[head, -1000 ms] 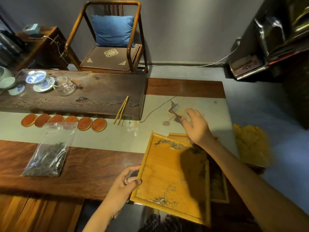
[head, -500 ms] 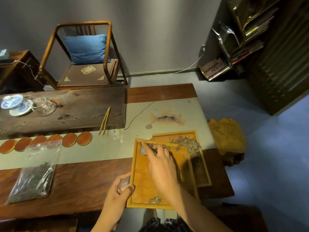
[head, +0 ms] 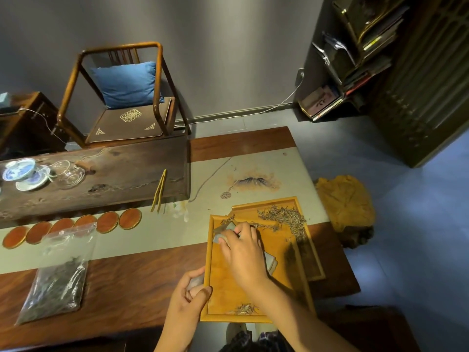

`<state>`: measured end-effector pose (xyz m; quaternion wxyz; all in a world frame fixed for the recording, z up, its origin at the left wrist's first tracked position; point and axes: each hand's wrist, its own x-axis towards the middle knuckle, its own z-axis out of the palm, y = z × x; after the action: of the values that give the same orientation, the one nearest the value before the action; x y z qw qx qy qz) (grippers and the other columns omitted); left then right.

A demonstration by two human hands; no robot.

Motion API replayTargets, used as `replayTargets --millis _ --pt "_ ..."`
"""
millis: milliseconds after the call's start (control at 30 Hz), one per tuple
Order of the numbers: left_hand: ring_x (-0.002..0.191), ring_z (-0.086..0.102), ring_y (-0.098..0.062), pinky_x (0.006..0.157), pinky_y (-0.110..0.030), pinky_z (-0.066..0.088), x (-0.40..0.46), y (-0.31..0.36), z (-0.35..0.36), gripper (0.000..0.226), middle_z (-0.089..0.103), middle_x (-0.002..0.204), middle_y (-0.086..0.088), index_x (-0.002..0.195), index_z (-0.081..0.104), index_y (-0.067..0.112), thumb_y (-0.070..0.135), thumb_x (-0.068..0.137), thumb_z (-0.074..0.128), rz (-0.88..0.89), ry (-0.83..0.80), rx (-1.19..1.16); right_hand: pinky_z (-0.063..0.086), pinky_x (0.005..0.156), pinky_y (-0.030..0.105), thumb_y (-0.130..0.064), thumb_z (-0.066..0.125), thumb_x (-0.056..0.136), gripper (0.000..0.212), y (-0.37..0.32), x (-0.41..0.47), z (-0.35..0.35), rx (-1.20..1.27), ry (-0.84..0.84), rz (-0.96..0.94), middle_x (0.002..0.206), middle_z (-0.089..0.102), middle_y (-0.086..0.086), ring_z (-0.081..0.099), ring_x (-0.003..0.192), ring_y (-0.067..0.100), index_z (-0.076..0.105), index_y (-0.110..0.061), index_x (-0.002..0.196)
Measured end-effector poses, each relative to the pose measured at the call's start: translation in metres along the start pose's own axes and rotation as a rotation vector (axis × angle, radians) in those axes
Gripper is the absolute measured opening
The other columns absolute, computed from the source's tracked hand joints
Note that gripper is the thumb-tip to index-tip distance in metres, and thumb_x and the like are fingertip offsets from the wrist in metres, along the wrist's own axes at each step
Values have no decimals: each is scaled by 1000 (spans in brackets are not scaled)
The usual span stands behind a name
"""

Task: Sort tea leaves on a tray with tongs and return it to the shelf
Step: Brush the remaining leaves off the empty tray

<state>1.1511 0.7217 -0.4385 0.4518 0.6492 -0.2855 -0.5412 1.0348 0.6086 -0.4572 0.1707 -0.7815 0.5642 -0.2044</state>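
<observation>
A light wooden tray (head: 225, 283) lies at the table's near right edge, overlapping a second tray (head: 315, 252) behind and to its right. My left hand (head: 185, 306) grips the front tray's left rim. My right hand (head: 243, 252) rests on the front tray's far half and holds a grey cloth (head: 226, 228), beside a few stray leaves. A heap of pale tea leaves (head: 281, 217) covers the far end of the rear tray. A small clump of leaves (head: 243, 309) sits at the front tray's near rim. Bamboo tongs (head: 158, 191) lie untouched on the dark board.
A clear bag of dark tea leaves (head: 55, 275) lies at the left, behind it a row of round coasters (head: 109, 221). The dark board (head: 106, 179) carries cups and a glass pitcher. A yellow cloth (head: 345, 199) sits right of the table. A shelf (head: 355, 62) stands far right.
My right hand has drawn back from beyond the trays onto the front tray, now with the cloth. The pale leaf heap now shows on the rear tray. My left hand keeps its grip.
</observation>
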Motion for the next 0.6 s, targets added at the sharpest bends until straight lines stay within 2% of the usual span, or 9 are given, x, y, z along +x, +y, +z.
replayTargets --millis 133,333,433,533,600 --pt "51 66 -18 46 -20 52 0 -3 0 32 73 70 -20 111 59 10 -13 90 51 0 3 11 49 75 37 -38 53 93 30 1 5 2 126 -50 32 105 56 7 50 101 26 65 -14 105" --pt "48 66 -16 45 -19 50 0 -1 -2 34 74 68 -18 109 59 12 -15 90 50 8 16 -2 47 65 34 -42 51 93 31 -1 13 8 129 -54 92 106 54 5 49 103 24 61 -15 102" --pt "47 65 -17 44 -19 51 -2 0 -6 34 74 68 -20 110 58 10 -16 90 49 0 25 -25 46 65 33 -42 53 92 29 10 15 9 125 -30 136 105 54 5 49 102 24 61 -16 101" --pt "50 66 -22 47 -22 54 -2 -1 -11 34 73 73 -25 112 57 10 -15 91 48 -9 28 -23 44 64 33 -38 59 89 25 26 14 6 161 8 180 102 55 5 51 97 25 62 -15 96" --pt "56 70 -24 50 -25 56 -2 -1 -13 35 75 77 -23 113 57 11 -14 91 49 -8 28 -11 44 64 33 -34 65 86 21 38 14 2 172 42 208 98 58 7 54 90 28 64 -13 90"
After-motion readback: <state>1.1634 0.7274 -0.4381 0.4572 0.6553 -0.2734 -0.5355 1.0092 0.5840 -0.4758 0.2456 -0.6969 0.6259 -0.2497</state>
